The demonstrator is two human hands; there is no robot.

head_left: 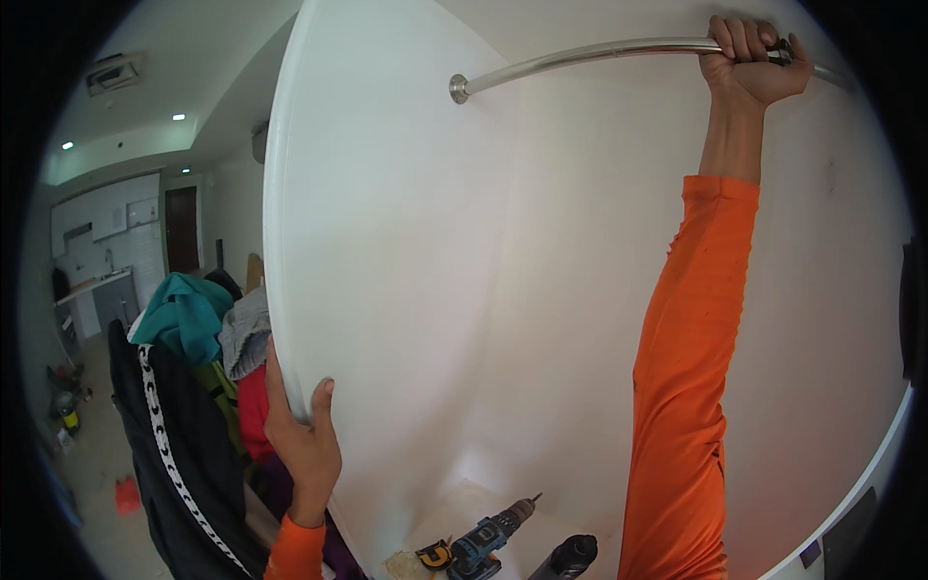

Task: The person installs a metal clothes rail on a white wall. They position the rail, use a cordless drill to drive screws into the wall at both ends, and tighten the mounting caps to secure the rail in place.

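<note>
My right hand (754, 63), in an orange sleeve, reaches up and grips a chrome rod (590, 56) near a small dark fitting. The rod's left end meets a round flange (459, 89) on the white cabinet wall. Low on the left, my left hand (304, 435) grips the front edge of the white side panel (367, 193), its thumb on the inner face. Below, on the cabinet's bottom, lie a blue-and-black cordless drill (478, 541), a yellow-and-black tape measure (435, 554) and a dark cylindrical object (568, 559).
Outside the panel, clothes are heaped at the left: a black garment (174, 445), a teal one (184, 314), grey and red ones. Beyond are a kitchen counter (92, 285), a dark door (182, 227) and assorted items (68, 411) on the floor.
</note>
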